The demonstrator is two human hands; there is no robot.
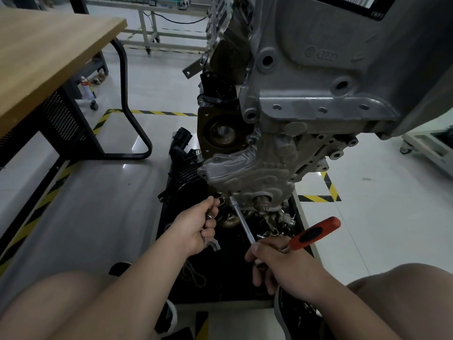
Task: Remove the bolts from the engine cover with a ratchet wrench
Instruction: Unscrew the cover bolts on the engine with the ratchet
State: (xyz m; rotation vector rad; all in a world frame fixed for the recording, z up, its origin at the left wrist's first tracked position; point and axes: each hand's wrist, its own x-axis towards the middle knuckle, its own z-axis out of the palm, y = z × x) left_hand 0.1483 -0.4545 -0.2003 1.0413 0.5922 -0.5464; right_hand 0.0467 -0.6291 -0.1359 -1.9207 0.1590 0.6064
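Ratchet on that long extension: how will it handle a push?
Probably stiff: the extension bar runs straight from the right hand to the engine cover. May wobble: only its tip sits on the cover, and the left hand holds small metal parts, not the bar. The red handle juts sideways, so may swing down if released.

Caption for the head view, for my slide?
Right hand holds ratchet wrench to the engine cover; left hand grips small metal parts.

The grey cast-metal engine (343, 69) runs off the top and right edges of the frame. At lower centre, the left hand (196, 231) curls round small metal pieces (208, 217) too hidden to name. The right hand (282, 263) covers the head of the orange-and-black-handled ratchet wrench (313, 233). The socket end of its steel extension bar (241, 223) is too small to make out.
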